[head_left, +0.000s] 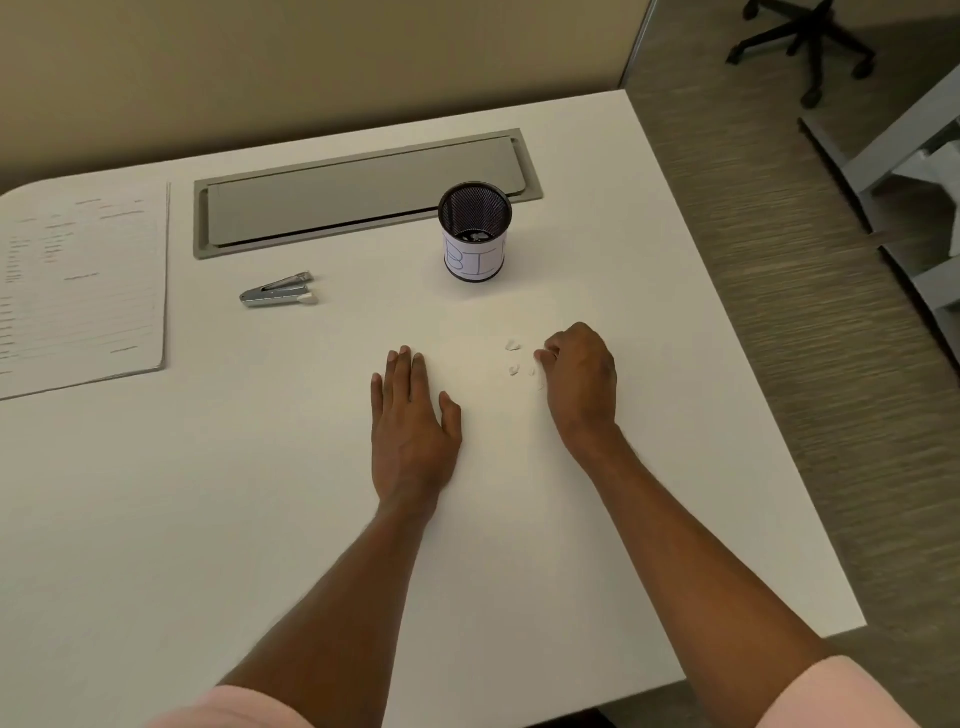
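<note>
The person wears a top with short, pale pink sleeves. The left sleeve (244, 709) shows as a soft, rounded fold at the bottom edge of the view. The right sleeve (836, 696) is wider and fills the lower right corner, its hem a smooth curve across the upper arm. Both sleeves are plain cloth and slightly blurred. Below the hems the left forearm (332, 587) and right forearm (691, 540) are bare, with fine hair faintly visible along their edges. The left grip (415, 426) has short, pale, neatly trimmed nails. The right grip (582, 384) shows rounded knuckles and faint tendon lines.
</note>
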